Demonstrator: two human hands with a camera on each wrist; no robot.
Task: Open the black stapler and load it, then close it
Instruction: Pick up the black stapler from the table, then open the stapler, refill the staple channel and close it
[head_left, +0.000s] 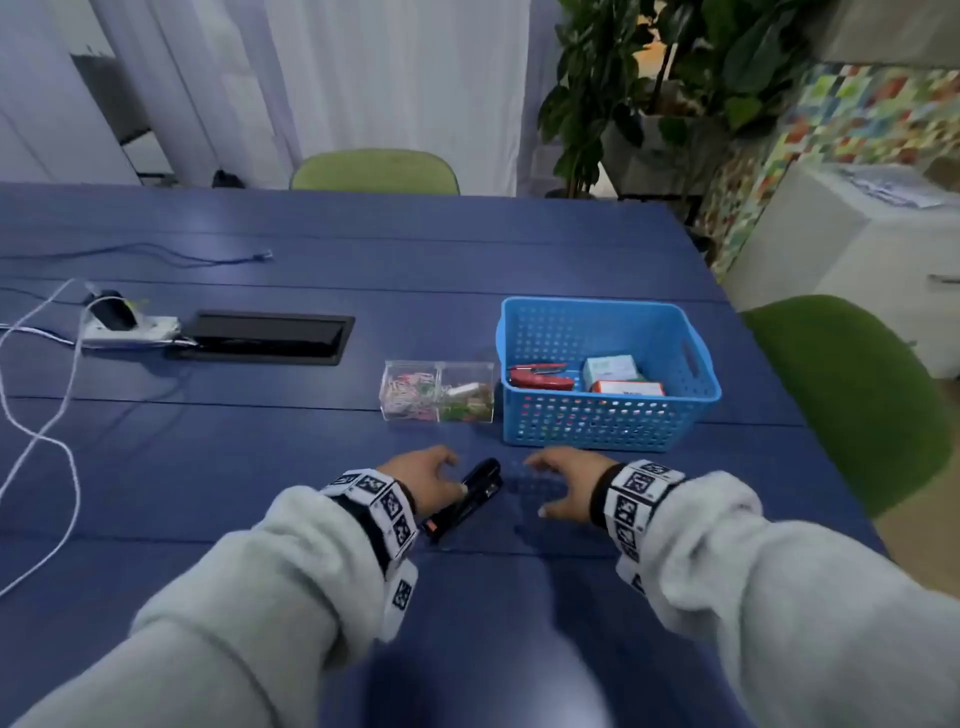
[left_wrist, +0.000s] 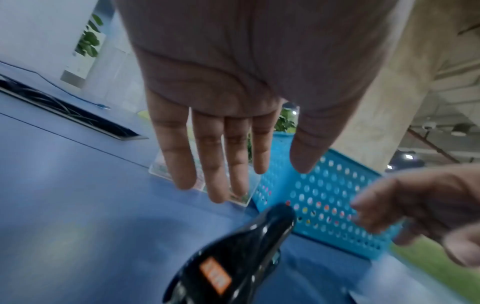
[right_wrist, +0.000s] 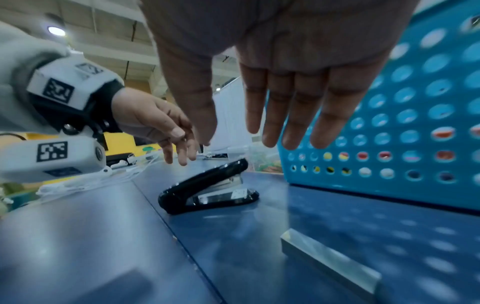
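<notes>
The black stapler (head_left: 465, 499) lies on the blue worktop (head_left: 260, 467) between the two hands, its lid down and its front end angled away from the person, so the opening step looks not yet begun. A strip of staples (right_wrist: 330, 261) lies on the worktop near the right wrist, apart from the stapler, probably set there ready for loading. The left hand (head_left: 423, 478) hovers just beside the stapler with fingers spread and relaxed, holding nothing; whether its thumb touches the lid I cannot tell. The right hand (head_left: 563, 480) hangs on the other side, also spread and empty, clear of the stapler. Placed so, one hand could steady the base while the other lifts the lid. Further off stand a clear box of paper clips (head_left: 439, 389) and a blue perforated basket (head_left: 608, 421) holding a red stapler (head_left: 540, 376) and small boxes (head_left: 610, 370), likely spare staples
</notes>
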